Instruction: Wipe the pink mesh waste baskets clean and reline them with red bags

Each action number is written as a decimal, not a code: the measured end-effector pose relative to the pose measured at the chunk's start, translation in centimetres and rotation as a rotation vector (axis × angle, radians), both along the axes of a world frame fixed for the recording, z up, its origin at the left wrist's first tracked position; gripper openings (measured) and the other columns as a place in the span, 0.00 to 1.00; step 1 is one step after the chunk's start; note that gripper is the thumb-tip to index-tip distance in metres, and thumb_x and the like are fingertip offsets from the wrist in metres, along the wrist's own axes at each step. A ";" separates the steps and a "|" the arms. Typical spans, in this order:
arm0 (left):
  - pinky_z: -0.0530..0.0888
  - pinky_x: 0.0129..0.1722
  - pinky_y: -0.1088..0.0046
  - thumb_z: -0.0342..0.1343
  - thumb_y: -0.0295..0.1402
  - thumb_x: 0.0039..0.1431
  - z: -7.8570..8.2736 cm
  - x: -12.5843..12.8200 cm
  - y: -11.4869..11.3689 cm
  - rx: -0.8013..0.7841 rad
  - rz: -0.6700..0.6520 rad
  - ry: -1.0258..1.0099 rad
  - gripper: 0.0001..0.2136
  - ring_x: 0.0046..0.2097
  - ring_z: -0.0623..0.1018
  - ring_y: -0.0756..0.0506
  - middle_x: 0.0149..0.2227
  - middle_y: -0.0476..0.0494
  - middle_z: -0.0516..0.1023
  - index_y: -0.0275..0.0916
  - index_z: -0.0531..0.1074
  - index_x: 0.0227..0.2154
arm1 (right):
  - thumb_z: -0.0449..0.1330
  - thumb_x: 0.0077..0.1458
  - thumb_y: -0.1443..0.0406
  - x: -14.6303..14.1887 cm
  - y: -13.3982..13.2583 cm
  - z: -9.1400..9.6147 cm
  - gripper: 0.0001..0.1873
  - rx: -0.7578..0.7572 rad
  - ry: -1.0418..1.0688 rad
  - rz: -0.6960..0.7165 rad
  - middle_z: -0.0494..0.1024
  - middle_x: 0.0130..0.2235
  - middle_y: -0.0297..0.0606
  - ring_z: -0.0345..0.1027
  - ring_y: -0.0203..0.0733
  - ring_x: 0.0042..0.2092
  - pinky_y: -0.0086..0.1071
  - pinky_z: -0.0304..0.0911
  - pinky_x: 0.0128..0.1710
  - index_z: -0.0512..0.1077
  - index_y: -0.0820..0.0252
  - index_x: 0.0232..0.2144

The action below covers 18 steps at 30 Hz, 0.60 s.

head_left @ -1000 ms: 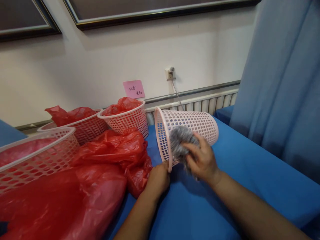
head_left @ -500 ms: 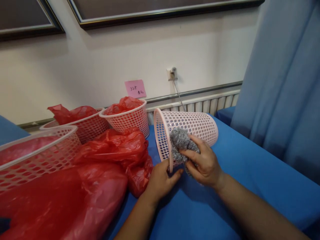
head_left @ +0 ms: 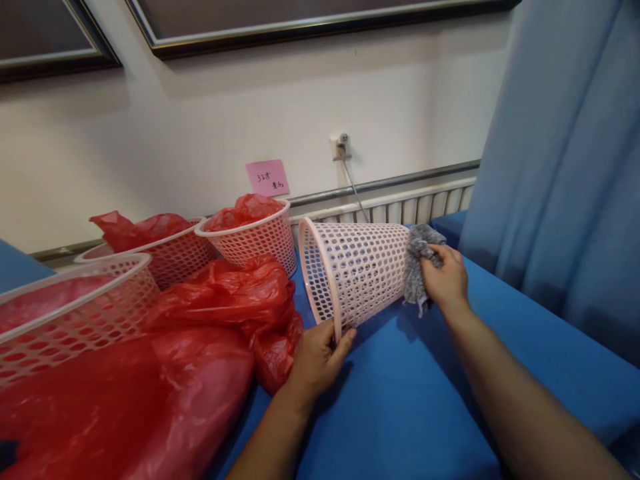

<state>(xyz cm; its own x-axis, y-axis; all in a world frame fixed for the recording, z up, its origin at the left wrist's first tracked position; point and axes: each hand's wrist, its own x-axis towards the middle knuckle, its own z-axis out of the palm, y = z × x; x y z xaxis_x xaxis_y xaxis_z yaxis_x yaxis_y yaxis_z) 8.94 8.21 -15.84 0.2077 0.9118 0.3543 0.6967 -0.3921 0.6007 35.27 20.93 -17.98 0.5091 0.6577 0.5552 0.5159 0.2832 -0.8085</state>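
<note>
A pale pink perforated basket (head_left: 357, 270) lies on its side on the blue table (head_left: 400, 413), its mouth facing me. My left hand (head_left: 317, 357) grips the lower rim of that mouth, fingers closed on it. My right hand (head_left: 447, 280) is closed on a grey fluffy cloth (head_left: 417, 257) and presses it against the basket's far bottom end.
Crumpled red plastic bags (head_left: 220, 300) are heaped left of the basket. Three more pink baskets lined with red bags (head_left: 250, 233) stand at the left and back. A blue curtain (head_left: 565, 167) hangs at the right. A pink note (head_left: 268, 177) and a wall socket (head_left: 340, 147) are on the wall.
My right hand has carried the grey cloth from the basket's mouth along its side to the far bottom end. My left hand kept its hold on the rim.
</note>
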 end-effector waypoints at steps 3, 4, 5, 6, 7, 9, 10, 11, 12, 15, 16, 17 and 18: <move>0.64 0.27 0.75 0.51 0.41 0.66 -0.4 0.2 0.1 0.031 -0.002 0.061 0.17 0.26 0.68 0.50 0.23 0.50 0.68 0.37 0.69 0.24 | 0.60 0.50 0.59 1.2 1.8 -0.6 0.20 -0.108 0.132 0.001 0.78 0.45 0.48 0.71 0.56 0.51 0.57 0.63 0.58 0.78 0.62 0.44; 0.64 0.28 0.75 0.51 0.41 0.66 -0.5 0.2 0.1 0.034 0.002 0.074 0.17 0.26 0.69 0.50 0.23 0.50 0.68 0.37 0.68 0.24 | 0.60 0.51 0.59 0.8 1.6 -0.6 0.20 -0.075 0.129 0.026 0.77 0.46 0.47 0.71 0.55 0.52 0.57 0.63 0.58 0.78 0.61 0.45; 0.65 0.28 0.75 0.51 0.41 0.66 -0.6 0.1 0.2 0.031 0.002 0.087 0.17 0.27 0.69 0.49 0.24 0.49 0.69 0.38 0.68 0.24 | 0.59 0.52 0.59 0.1 1.0 -0.5 0.19 -0.016 0.105 0.058 0.76 0.48 0.47 0.70 0.55 0.54 0.56 0.63 0.59 0.78 0.60 0.45; 0.67 0.30 0.74 0.50 0.41 0.67 -0.7 0.1 0.3 0.023 -0.003 0.100 0.16 0.28 0.71 0.49 0.25 0.48 0.71 0.38 0.69 0.25 | 0.59 0.54 0.59 -0.9 0.1 -0.3 0.18 0.058 0.061 0.102 0.75 0.51 0.48 0.69 0.54 0.56 0.54 0.62 0.60 0.78 0.59 0.45; 0.69 0.32 0.74 0.50 0.40 0.67 -0.8 0.1 0.4 0.012 -0.011 0.112 0.15 0.30 0.73 0.47 0.27 0.46 0.73 0.38 0.71 0.27 | 0.59 0.55 0.60 -2.0 -1.2 0.0 0.17 0.136 0.003 0.160 0.73 0.54 0.47 0.67 0.54 0.58 0.53 0.62 0.61 0.77 0.57 0.46; 0.72 0.37 0.72 0.50 0.39 0.66 -1.0 0.0 0.5 -0.016 -0.030 0.135 0.12 0.35 0.76 0.45 0.33 0.44 0.78 0.38 0.74 0.33 | 0.59 0.57 0.63 -4.2 -4.3 0.7 0.16 0.285 -0.148 0.324 0.69 0.60 0.47 0.64 0.52 0.62 0.50 0.62 0.62 0.76 0.55 0.48; 0.72 0.39 0.71 0.51 0.38 0.66 -1.1 0.0 0.6 -0.034 -0.033 0.147 0.10 0.37 0.77 0.44 0.35 0.43 0.79 0.39 0.75 0.35 | 0.58 0.58 0.66 -5.2 -5.8 1.1 0.17 0.352 -0.234 0.420 0.66 0.62 0.46 0.63 0.52 0.64 0.50 0.62 0.62 0.76 0.54 0.50; 0.73 0.39 0.71 0.51 0.36 0.65 -1.2 0.0 0.7 -0.053 -0.025 0.163 0.09 0.38 0.78 0.44 0.36 0.43 0.79 0.40 0.75 0.36 | 0.58 0.57 0.67 -5.9 -7.2 1.4 0.19 0.411 -0.310 0.511 0.63 0.64 0.46 0.62 0.52 0.65 0.50 0.63 0.62 0.75 0.53 0.51; 0.73 0.39 0.71 0.51 0.35 0.64 -1.3 0.0 0.8 -0.075 -0.012 0.182 0.09 0.38 0.78 0.44 0.36 0.43 0.80 0.40 0.75 0.37 | 0.58 0.57 0.69 -6.5 -8.4 1.6 0.21 0.461 -0.369 0.582 0.61 0.66 0.46 0.61 0.53 0.65 0.50 0.64 0.62 0.74 0.53 0.53; 0.72 0.39 0.71 0.50 0.32 0.64 -1.5 -0.1 1.1 -0.134 0.019 0.224 0.08 0.37 0.78 0.44 0.36 0.44 0.80 0.39 0.75 0.36 | 0.58 0.56 0.69 -6.8 -9.2 1.7 0.21 0.505 -0.429 0.613 0.60 0.66 0.46 0.63 0.53 0.64 0.50 0.65 0.61 0.74 0.53 0.53; 0.72 0.39 0.71 0.50 0.30 0.63 -1.5 -0.2 1.2 -0.148 0.024 0.232 0.08 0.38 0.78 0.44 0.37 0.43 0.81 0.39 0.75 0.37 | 0.58 0.56 0.69 -6.4 -8.5 1.5 0.20 0.479 -0.411 0.553 0.62 0.65 0.46 0.63 0.53 0.64 0.50 0.64 0.61 0.75 0.54 0.51; 0.72 0.40 0.71 0.49 0.29 0.63 -1.5 -0.2 1.2 -0.158 0.026 0.240 0.09 0.39 0.79 0.44 0.38 0.43 0.81 0.39 0.75 0.38 | 0.58 0.56 0.68 -5.8 -7.5 1.3 0.19 0.434 -0.376 0.468 0.64 0.64 0.47 0.63 0.53 0.64 0.50 0.64 0.62 0.76 0.55 0.50; 0.72 0.40 0.71 0.49 0.28 0.63 -1.5 -0.2 1.3 -0.166 0.033 0.251 0.09 0.40 0.79 0.44 0.38 0.43 0.81 0.39 0.75 0.38 | 0.57 0.56 0.67 -5.0 -6.1 1.1 0.18 0.374 -0.320 0.368 0.66 0.62 0.48 0.64 0.54 0.63 0.51 0.63 0.62 0.77 0.56 0.48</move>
